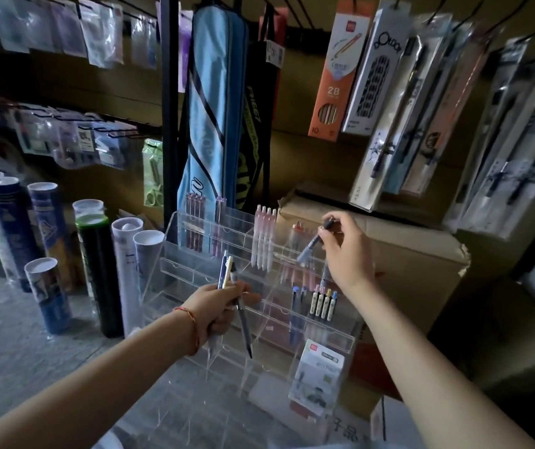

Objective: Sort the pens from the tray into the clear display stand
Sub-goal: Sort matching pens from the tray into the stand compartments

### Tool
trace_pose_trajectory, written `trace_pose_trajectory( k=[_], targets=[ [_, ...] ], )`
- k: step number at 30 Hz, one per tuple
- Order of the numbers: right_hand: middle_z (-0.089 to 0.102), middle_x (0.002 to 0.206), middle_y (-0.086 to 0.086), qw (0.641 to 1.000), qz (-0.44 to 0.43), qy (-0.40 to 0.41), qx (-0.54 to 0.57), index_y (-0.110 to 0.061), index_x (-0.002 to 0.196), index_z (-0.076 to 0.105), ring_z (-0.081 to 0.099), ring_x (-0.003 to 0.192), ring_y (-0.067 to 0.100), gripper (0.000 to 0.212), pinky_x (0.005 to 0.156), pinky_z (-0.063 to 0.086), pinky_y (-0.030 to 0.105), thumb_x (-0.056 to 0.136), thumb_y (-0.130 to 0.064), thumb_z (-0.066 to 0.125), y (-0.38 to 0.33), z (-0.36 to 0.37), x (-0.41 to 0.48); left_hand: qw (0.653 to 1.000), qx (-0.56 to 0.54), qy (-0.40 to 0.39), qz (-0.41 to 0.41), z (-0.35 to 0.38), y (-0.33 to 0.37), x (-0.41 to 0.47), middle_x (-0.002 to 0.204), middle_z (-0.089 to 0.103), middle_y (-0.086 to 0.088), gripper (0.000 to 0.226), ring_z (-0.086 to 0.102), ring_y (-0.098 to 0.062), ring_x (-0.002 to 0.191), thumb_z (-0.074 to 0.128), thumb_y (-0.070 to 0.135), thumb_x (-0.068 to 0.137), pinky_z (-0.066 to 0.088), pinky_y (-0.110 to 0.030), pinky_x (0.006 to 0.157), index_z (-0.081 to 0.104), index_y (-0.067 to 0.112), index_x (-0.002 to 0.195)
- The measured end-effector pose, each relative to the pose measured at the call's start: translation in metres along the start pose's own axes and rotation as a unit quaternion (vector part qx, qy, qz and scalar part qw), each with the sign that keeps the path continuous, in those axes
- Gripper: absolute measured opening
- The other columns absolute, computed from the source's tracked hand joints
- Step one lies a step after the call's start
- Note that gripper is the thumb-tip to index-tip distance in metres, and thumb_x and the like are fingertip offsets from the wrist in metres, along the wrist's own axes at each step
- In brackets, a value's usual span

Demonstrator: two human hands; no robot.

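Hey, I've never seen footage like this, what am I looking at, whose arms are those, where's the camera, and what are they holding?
There is no machine here. It is one picture from a camera worn on a person's head, looking forward and down, so the two arms are the wearer's own. The left hand grips a small bunch of pens. The right hand pinches one grey pen, tilted above the clear display stand. The stand's tiered compartments already hold pink pens and other small groups. A cardboard box sits behind it, and rolled tubes stand to its left.
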State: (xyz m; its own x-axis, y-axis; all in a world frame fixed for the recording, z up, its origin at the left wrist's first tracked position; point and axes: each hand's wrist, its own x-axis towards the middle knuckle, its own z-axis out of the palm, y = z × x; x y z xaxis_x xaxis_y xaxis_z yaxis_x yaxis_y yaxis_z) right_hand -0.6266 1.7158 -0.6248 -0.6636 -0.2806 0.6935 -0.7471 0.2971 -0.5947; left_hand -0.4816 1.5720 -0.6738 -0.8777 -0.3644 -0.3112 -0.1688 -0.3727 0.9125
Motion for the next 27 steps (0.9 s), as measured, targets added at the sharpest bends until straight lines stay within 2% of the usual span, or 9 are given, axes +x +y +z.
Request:
trace_pose_trajectory(
  k=[4,7,10,12,14,16,19,24,27],
  targets=[
    [0.058,0.095,-0.003,0.992,-0.009,0.124,0.03,-0.006,0.106,0.057,0.065,0.085,0.023,0.015,0.068,0.051,0.02,0.09,-0.006,0.055,-0.005,-0.002,0.026,0.998,0.063,-0.025,0.013,0.003,-0.005,0.008,0.093,0.071,-0.007,0.017,0.026,-0.002,0.027,0.047,0.017,0.096,0.022,-0.01,0.03,0.059,0.005,0.1],
    [0.053,0.091,-0.013,0.993,-0.001,0.109,0.035,-0.007,0.108,0.055,0.064,0.09,0.023,0.017,0.076,0.054,0.029,0.091,-0.006,0.054,-0.01,0.004,0.046,0.993,0.106,-0.03,0.045,0.005,-0.002,0.017,0.096,0.072,-0.008,0.018,0.027,-0.003,0.028,0.05,0.02,0.095,0.024,-0.011,0.031,0.061,0.007,0.1],
    [0.053,0.097,-0.006,0.995,0.031,0.1,0.0,-0.01,0.112,0.053,0.059,0.094,0.018,0.02,0.081,0.052,0.03,0.093,-0.006,0.052,-0.01,0.009,0.059,0.991,0.117,-0.037,0.059,0.011,0.003,0.023,0.097,0.071,-0.009,0.019,0.028,-0.002,0.029,0.052,0.021,0.094,0.026,-0.011,0.031,0.062,0.007,0.101],
    [0.051,0.102,-0.002,0.995,0.078,0.062,-0.028,-0.012,0.117,0.047,0.056,0.093,0.016,0.024,0.079,0.05,0.028,0.093,-0.006,0.05,-0.006,0.011,0.064,0.989,0.128,-0.046,0.059,0.015,0.004,0.026,0.095,0.071,-0.01,0.018,0.029,-0.003,0.031,0.053,0.024,0.093,0.027,-0.013,0.032,0.063,0.009,0.095],
    [0.051,0.102,0.0,0.991,0.118,-0.025,-0.061,-0.014,0.116,0.043,0.055,0.089,0.017,0.025,0.073,0.048,0.027,0.093,-0.005,0.05,0.0,0.015,0.066,0.989,0.127,-0.054,0.06,0.019,0.006,0.029,0.097,0.071,-0.012,0.015,0.03,-0.004,0.033,0.054,0.025,0.093,0.028,-0.014,0.034,0.062,0.013,0.088],
    [0.053,0.098,0.001,0.977,0.131,-0.112,-0.124,-0.016,0.112,0.046,0.055,0.087,0.019,0.023,0.065,0.042,0.025,0.092,-0.007,0.053,0.006,0.022,0.065,0.99,0.116,-0.063,0.059,0.023,0.009,0.031,0.099,0.072,-0.01,0.015,0.03,-0.004,0.032,0.054,0.026,0.092,0.028,-0.014,0.034,0.061,0.013,0.091],
    [0.055,0.09,-0.001,0.96,0.122,-0.162,-0.193,-0.018,0.108,0.05,0.055,0.08,0.019,0.02,0.057,0.038,0.025,0.091,-0.013,0.058,0.01,0.028,0.063,0.989,0.11,-0.074,0.059,0.027,0.009,0.032,0.097,0.072,-0.006,0.021,0.03,-0.003,0.03,0.055,0.025,0.092,0.028,-0.013,0.032,0.06,0.007,0.1],
    [0.065,0.093,0.002,0.942,0.119,-0.2,-0.242,-0.014,0.098,0.064,0.059,0.083,0.022,0.012,0.071,0.047,0.031,0.091,-0.02,0.057,0.017,0.035,0.066,0.987,0.127,-0.075,0.062,0.027,0.006,0.032,0.096,0.073,-0.005,0.023,0.029,-0.003,0.03,0.053,0.026,0.093,0.028,-0.013,0.032,0.061,0.008,0.103],
    [0.07,0.099,0.007,0.923,0.107,-0.226,-0.294,-0.011,0.093,0.072,0.061,0.086,0.025,0.023,0.076,0.049,0.033,0.095,-0.021,0.051,0.022,0.038,0.067,0.987,0.125,-0.074,0.062,0.025,0.009,0.031,0.097,0.073,-0.006,0.02,0.029,-0.005,0.032,0.053,0.028,0.092,0.028,-0.014,0.034,0.064,0.012,0.096]
  ],
)
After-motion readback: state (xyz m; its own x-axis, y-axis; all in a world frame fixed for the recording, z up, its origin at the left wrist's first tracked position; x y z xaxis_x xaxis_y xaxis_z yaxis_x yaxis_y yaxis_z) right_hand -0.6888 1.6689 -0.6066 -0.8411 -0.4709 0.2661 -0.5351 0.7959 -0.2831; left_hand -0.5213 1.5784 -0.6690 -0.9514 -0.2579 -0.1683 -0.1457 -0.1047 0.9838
